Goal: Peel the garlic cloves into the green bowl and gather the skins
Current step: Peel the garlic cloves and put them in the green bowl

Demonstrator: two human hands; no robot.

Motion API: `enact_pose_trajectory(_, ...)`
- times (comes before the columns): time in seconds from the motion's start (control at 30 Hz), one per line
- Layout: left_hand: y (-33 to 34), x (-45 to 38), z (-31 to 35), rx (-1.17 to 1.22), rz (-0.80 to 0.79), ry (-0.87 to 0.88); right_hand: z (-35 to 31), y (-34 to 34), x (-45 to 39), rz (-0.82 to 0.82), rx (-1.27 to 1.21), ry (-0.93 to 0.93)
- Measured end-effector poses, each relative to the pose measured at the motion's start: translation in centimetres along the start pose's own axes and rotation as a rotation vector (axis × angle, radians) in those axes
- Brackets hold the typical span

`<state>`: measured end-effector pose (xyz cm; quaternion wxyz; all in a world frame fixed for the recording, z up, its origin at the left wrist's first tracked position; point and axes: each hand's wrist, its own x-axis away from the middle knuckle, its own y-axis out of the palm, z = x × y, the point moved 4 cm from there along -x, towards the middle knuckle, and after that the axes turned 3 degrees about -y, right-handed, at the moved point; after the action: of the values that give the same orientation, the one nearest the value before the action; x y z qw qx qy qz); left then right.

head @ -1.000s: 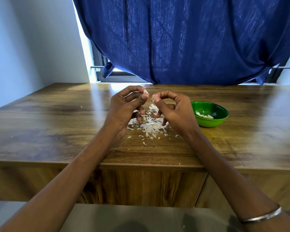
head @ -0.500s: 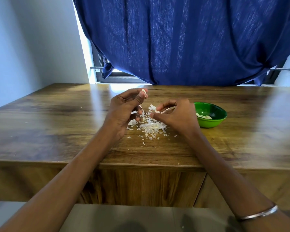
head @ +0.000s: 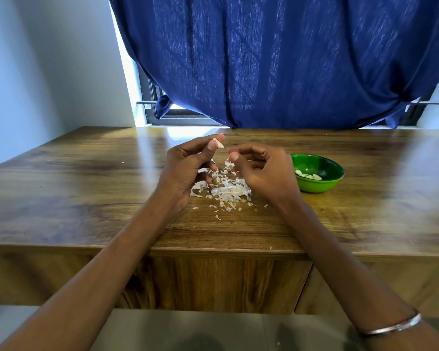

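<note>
1. A garlic clove [head: 218,143] is pinched between the thumb and fingertips of the left hand [head: 188,168], which is raised above the table [head: 86,188] with its wrist bent and fingers curled inward.
2. The right hand [head: 261,173] hovers just beside it, fingers curled and the thumb tip [head: 233,156] pressed against a finger; a thin strip of skin seems to hang from that pinch, though it is too small to be sure.
3. One pile of skins [head: 226,190] lies on the table directly below and between the two hands, with a few loose flakes scattered toward the near edge.
4. One green bowl [head: 317,184] stands just right of the right hand, apart from it. It holds a few peeled cloves [head: 308,175], perhaps three or four; the exact count is unclear.
5. A metal bangle [head: 393,326] circles the right forearm, and a ring [head: 262,156] shows on one right finger.
6. Beyond the table hangs one blue curtain [head: 276,59] over a window.
</note>
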<state>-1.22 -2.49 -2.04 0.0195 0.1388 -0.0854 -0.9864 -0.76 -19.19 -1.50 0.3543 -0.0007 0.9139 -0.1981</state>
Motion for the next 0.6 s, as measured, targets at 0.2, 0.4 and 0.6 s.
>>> enact_pose_trajectory(0.2,0.32,0.02,-0.02,-0.092,-0.015,0.063,-0.39,-0.21,0.05,0.052,-0.040,-0.025)
enact_pose_trajectory(0.4,0.55,0.12,0.27,-0.182,0.032,0.150,-0.27,-0.44,-0.11,0.081,-0.102,-0.039)
enact_pose_trajectory(0.6,0.55,0.32,0.57,-0.200,0.054,0.195,0.14,-0.68,-0.16,0.092,-0.202,0.017)
